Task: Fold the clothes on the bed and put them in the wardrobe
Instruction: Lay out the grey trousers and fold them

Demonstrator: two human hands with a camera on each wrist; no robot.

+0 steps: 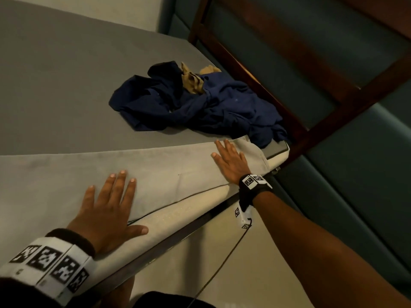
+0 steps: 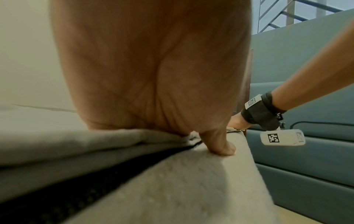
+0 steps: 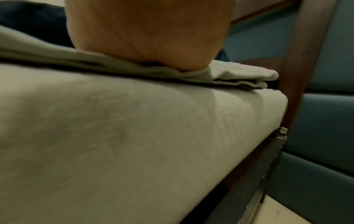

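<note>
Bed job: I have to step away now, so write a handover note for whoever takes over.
Left hand: open, flat on the beige trousers, near the bed's front edge.
Right hand: open, flat on the trousers' end by the footboard.
Trousers lie stretched along the front edge of the bed, apparently doubled over lengthwise.
Blue clothes and a tan garment sit crumpled in a heap behind them, unfolded.
Done: trousers laid out and smoothed.
Left: finish folding the trousers, fold the heap, carry everything to the wardrobe, which is not in view.
</note>
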